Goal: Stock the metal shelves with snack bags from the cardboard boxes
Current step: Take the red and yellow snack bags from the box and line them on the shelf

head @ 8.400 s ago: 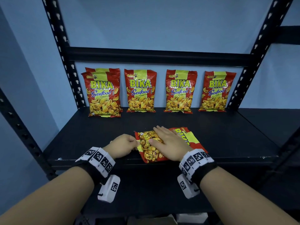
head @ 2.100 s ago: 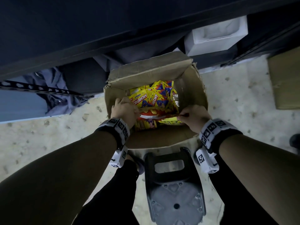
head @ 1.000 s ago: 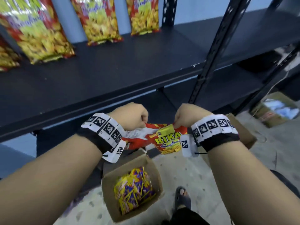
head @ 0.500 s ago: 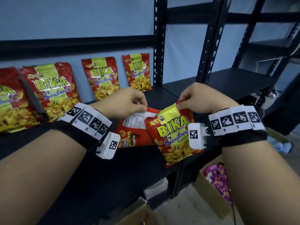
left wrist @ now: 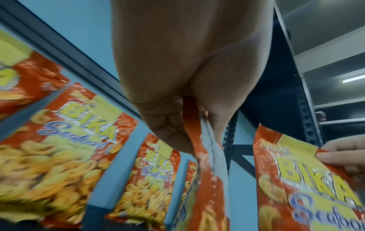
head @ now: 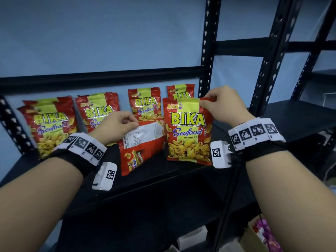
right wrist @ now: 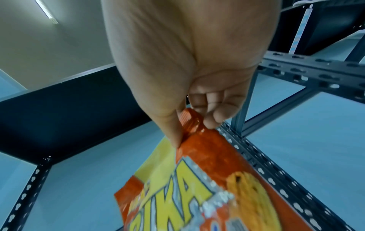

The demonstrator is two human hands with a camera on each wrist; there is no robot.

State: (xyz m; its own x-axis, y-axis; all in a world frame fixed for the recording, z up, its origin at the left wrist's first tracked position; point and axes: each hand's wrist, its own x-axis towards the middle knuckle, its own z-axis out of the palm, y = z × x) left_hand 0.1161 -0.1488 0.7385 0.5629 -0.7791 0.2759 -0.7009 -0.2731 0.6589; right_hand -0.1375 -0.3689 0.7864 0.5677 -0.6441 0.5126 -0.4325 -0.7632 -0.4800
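Four Bika Seafood bags (head: 99, 113) line the shelf (head: 154, 171) back; left hand (head: 116, 124) pinches a back-facing bag (head: 140, 142), right hand (head: 225, 106) a front-facing bag (head: 188, 131), neither placed yet.

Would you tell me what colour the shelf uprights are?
Black, clearest in the head view: shelf uprights.

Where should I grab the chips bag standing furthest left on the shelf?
Probably pinch the flat crimped top edge of the leftmost bag, reaching from the front and above. It leans upright against the wall, so the top seam is free. Both hands here pinch their bags by the top.
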